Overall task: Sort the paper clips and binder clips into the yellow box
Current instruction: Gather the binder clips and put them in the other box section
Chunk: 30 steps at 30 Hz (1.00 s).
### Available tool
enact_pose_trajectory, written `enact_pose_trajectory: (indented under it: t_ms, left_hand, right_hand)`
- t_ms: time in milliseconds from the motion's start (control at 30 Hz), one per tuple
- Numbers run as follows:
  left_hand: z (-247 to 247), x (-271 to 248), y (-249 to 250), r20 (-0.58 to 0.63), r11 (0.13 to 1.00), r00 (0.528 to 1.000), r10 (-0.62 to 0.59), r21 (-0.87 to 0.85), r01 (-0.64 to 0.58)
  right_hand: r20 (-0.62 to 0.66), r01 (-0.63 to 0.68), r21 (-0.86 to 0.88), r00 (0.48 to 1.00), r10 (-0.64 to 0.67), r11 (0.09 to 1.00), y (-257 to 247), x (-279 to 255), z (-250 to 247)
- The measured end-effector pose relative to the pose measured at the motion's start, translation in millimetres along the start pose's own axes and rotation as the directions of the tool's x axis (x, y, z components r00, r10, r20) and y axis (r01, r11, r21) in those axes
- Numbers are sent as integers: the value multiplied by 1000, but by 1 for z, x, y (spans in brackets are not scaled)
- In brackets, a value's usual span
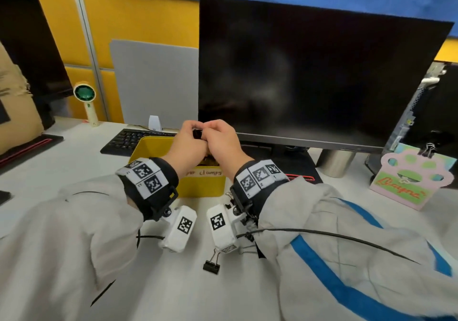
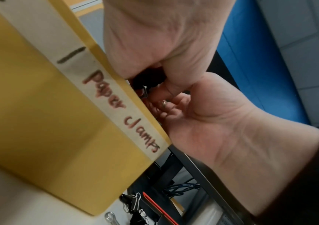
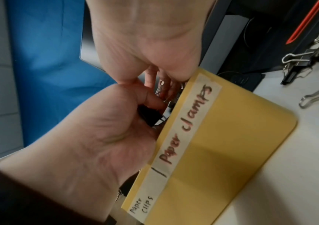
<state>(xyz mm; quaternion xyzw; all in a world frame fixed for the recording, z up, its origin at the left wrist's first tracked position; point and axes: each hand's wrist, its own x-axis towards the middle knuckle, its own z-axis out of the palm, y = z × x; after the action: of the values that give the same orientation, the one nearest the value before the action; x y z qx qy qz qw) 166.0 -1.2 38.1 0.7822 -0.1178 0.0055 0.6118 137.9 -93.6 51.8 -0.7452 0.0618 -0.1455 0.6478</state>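
Note:
The yellow box (image 1: pixel 151 147) stands on the white desk, its front tape (image 3: pixel 175 152) marked "paper clips" and "paper clamps". Both my hands hover together over its right part. My left hand (image 1: pixel 189 142) grips the black body of a binder clip (image 1: pixel 197 133). My right hand (image 1: pixel 223 141) curls its fingers round the clip's silver wire handles (image 3: pixel 160 89). The black body (image 2: pixel 149 77) shows between the two palms just above the box rim. What lies inside the box is mostly hidden by my hands.
A loose black binder clip (image 1: pixel 212 262) lies on the desk near my wrists, and more clips (image 3: pixel 297 60) sit right of the box. Behind the box are a keyboard (image 1: pixel 131 139) and a dark monitor (image 1: pixel 309 72). A paw-shaped card (image 1: pixel 416 179) stands at right.

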Motion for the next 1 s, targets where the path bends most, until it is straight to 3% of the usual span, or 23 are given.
enact_pose_trajectory:
  t_ms: [167,300,367,400,467,533,600,700,767,800,833,867,1000]
  left_hand:
    - [-3,0,-5,-48,998,997,65,6,-65]
    - [-10,-11,-6,-115,963,957,267,72,-260]
    - [-16,-20,-1,4,939,941,338,63,-338]
    - [-19,-26,3,141,935,929,341,50,-351]
    - [-26,-41,12,475,926,840,263,121,-358]
    - [-29,-55,19,723,840,690,23,360,-405]
    - [-24,-70,23,788,679,553,-269,562,-472]
    - [-7,-90,17,740,511,464,-488,673,-535]
    - [6,-98,9,724,417,463,-511,680,-603]
    - [12,-100,6,724,378,476,-500,677,-632]
    - [17,-101,4,724,357,492,-484,677,-644]
    - [20,-100,3,724,359,508,-466,680,-639]
    - [32,-92,-2,720,475,583,-376,690,-546]
  right_hand:
    - [-16,78,10,997,-78,997,1,-5,-11]
    - [-54,119,-99,991,-124,988,7,-11,-42]
    - [-57,97,-216,992,-112,972,12,-18,-66]
    - [-54,76,-286,994,-95,955,15,-22,-81]
    - [-82,-3,-412,996,-33,911,23,-26,-111]
    - [-164,-119,-518,986,38,847,33,-27,-141]
    - [-236,-284,-633,957,170,720,44,-28,-170]
    - [-287,-414,-691,909,301,592,55,-42,-189]
    - [-270,-429,-764,891,365,482,60,-52,-186]
    - [-226,-361,-839,912,343,407,62,-56,-185]
    - [-183,-315,-857,926,330,408,62,-61,-182]
    - [-163,-305,-858,924,345,413,60,-63,-177]
    - [-52,-255,-747,943,329,614,57,-66,-164]
